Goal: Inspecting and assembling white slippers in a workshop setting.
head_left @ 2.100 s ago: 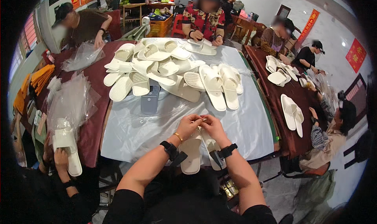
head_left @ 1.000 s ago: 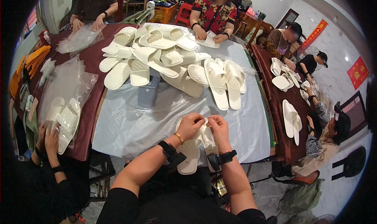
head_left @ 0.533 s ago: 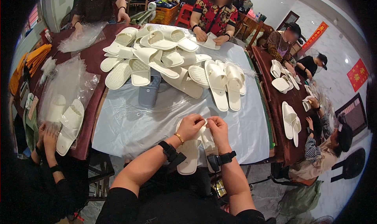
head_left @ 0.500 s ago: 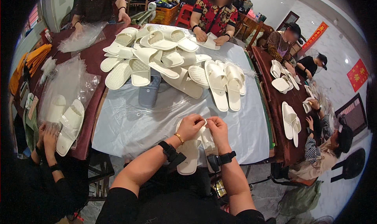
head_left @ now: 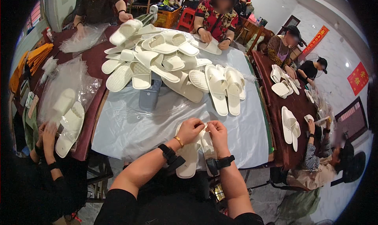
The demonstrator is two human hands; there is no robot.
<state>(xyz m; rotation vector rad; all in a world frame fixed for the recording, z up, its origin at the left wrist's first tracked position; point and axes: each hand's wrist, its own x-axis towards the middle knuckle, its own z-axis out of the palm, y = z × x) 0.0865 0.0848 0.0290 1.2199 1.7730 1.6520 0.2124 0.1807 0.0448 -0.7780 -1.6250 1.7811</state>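
Observation:
A pair of white slippers lies before me at the near edge of the cloth: the left slipper [head_left: 186,164] shows its sole end below my wrist, while my right arm partly covers the right slipper [head_left: 206,143]. My left hand [head_left: 191,131] and my right hand [head_left: 217,136] meet above the pair's straps, fingertips pinched close together. Whatever is between the fingertips is too small to make out. Beyond them is a heap of white slippers [head_left: 159,43], with a grey-blue slipper [head_left: 149,95] at its near side. More white slippers [head_left: 216,89] lie to its right.
Pale blue-grey cloth [head_left: 122,134] covers my table. At left, a co-worker's hands touch a slipper [head_left: 72,126] beside clear plastic bags [head_left: 63,81]. Other people work across the table and at the right-hand table [head_left: 271,83], where more slippers [head_left: 289,124] lie. A red stool [head_left: 186,18] stands behind.
The person at the far left has reached to the heap and raised a slipper from it. My hands stay pinched together over the pair, barely shifted.

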